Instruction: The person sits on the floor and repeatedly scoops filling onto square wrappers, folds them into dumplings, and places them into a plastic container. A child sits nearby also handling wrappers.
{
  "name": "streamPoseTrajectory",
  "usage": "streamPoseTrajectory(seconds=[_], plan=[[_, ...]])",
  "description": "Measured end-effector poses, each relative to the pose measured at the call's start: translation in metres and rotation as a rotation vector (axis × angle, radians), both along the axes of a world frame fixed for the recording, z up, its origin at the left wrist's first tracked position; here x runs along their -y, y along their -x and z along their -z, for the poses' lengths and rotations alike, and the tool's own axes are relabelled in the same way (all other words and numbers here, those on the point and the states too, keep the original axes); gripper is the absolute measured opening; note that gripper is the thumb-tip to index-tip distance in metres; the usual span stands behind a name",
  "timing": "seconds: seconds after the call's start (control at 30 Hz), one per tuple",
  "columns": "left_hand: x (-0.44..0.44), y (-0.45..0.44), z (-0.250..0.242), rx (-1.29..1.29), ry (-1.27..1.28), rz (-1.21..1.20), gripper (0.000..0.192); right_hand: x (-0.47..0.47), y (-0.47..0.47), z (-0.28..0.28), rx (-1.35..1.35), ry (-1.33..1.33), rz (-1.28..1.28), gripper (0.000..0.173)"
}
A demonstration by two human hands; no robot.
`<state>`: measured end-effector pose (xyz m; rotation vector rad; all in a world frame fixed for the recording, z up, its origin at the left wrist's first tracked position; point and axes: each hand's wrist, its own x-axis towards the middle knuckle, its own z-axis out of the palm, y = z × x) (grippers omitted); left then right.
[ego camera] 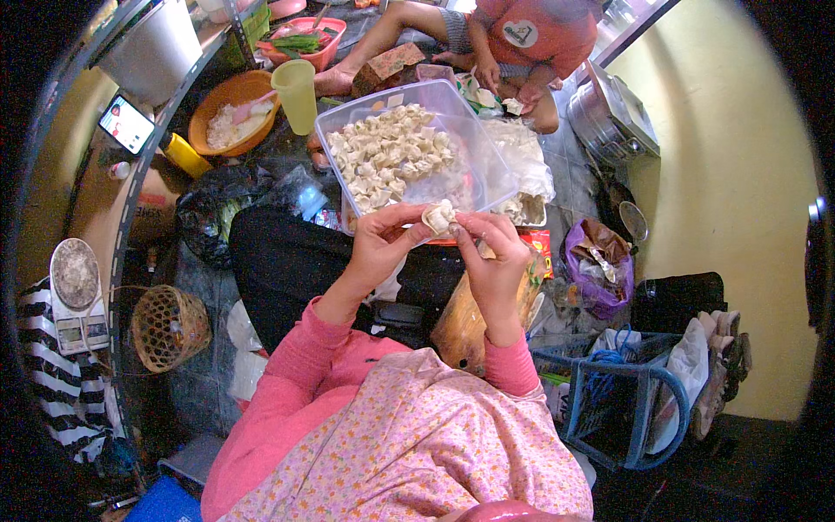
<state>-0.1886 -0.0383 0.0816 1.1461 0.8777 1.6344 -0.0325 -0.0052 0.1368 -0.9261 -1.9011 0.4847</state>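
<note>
A folded dumpling in a pale wrapper is pinched between the fingertips of my left hand and my right hand. Both hands are raised over the near edge of a clear plastic container. Many similar dumplings are heaped inside it, mostly on its left and middle. Behind my right wrist lies a wooden board, partly covered by the forearm. A white tray with more dumplings and plastic sheeting stands to the right of the container.
Another person sits on the floor beyond the container, both hands at a wrapper. An orange bowl, a yellow-green plastic cup and a black bag stand at left. At right are a purple bag and a blue basket.
</note>
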Motion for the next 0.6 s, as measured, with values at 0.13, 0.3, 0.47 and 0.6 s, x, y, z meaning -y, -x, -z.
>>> streamPoseTrajectory(seconds=[0.13, 0.3, 0.47, 0.6], plan=[[0.003, 0.003, 0.007, 0.059, 0.11, -0.013, 0.025, 0.0, 0.008, -0.001, 0.095, -0.023, 0.003, 0.014], [0.008, 0.005, 0.02, 0.12, 0.236, -0.039, 0.019, -0.001, 0.013, 0.015, -0.037, 0.274, -0.013, 0.016], [0.005, 0.016, 0.033, -0.036, 0.217, -0.044, 0.018, -0.018, 0.013, 0.047, -0.026, 0.421, -0.139, 0.011], [0.001, 0.026, 0.031, -0.215, 0.232, -0.14, 0.02, -0.069, 0.014, 0.079, -0.133, 0.737, -0.197, 0.009]])
